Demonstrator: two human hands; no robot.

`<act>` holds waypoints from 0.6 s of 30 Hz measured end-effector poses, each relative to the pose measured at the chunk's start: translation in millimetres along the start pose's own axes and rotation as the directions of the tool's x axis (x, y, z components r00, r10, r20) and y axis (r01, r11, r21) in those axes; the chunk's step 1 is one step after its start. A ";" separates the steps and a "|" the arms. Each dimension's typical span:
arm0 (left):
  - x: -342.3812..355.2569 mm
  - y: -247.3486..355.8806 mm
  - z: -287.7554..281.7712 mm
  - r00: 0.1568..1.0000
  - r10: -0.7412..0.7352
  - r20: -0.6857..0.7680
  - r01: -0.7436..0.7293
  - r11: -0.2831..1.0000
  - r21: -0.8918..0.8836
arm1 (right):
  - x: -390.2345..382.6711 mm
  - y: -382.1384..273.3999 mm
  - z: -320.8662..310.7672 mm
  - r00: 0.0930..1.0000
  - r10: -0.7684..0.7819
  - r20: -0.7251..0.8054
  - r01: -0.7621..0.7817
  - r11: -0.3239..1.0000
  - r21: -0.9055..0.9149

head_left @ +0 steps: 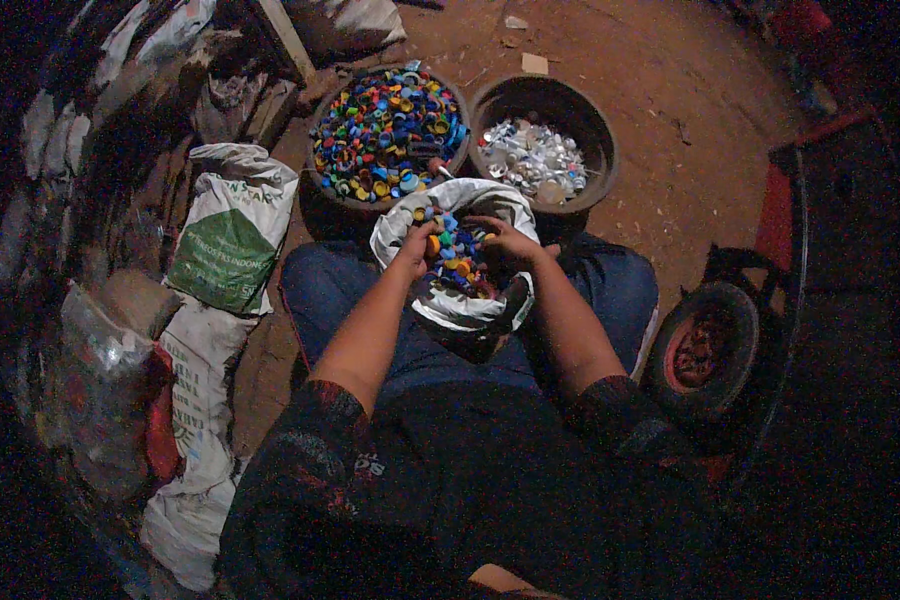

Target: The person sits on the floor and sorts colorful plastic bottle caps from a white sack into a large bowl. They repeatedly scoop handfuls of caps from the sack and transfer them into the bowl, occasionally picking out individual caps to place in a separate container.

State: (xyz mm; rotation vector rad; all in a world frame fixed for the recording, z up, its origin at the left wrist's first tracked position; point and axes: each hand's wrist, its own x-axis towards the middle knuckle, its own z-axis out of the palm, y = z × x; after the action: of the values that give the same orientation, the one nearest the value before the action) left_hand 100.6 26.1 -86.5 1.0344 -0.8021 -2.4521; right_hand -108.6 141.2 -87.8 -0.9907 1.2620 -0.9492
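A white woven sack [515, 203] with its mouth rolled open sits at my lap, holding many coloured plastic bottle caps [458, 262], mostly blue, orange and yellow. From the left side my left hand [413, 250] reaches into it, fingers curled around some caps, with a yellow one at the fingertips. My right hand [513, 243] enters from the opposite side, its fingers stretched out over the caps. The lower fingers of both hands are partly hidden among the caps and in shadow.
Beyond the sack stand a round tub [462, 150] heaped with coloured caps and a dark tub [598, 120] with white and clear ones. Filled sacks [232, 245] lie at my left. A wheel [705, 350] with a red hub stands at my right, on brown ground [660, 150].
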 end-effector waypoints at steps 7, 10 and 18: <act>5.0 1.4 -3.5 1.000 -0.025 0.000 0.025 0.997 0.067 | 6.1 30.7 -1.6 0.987 -0.071 -0.145 -0.005 0.885 -0.466; 5.9 5.5 -1.2 0.996 -0.085 0.027 0.084 0.996 0.034 | 5.5 26.4 -1.9 0.980 -0.103 -0.173 0.023 0.911 -0.411; -2.0 36.4 15.4 0.955 -0.190 0.227 0.228 0.962 -0.154 | 10.9 18.5 -9.7 0.976 -0.070 -0.205 -0.034 0.887 -0.461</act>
State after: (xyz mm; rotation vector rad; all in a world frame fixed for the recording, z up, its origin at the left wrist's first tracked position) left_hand 94.3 4.5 -53.8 0.8418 -0.5424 -2.7914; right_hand -117.0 135.7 -109.1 -1.2944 1.7183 -0.7982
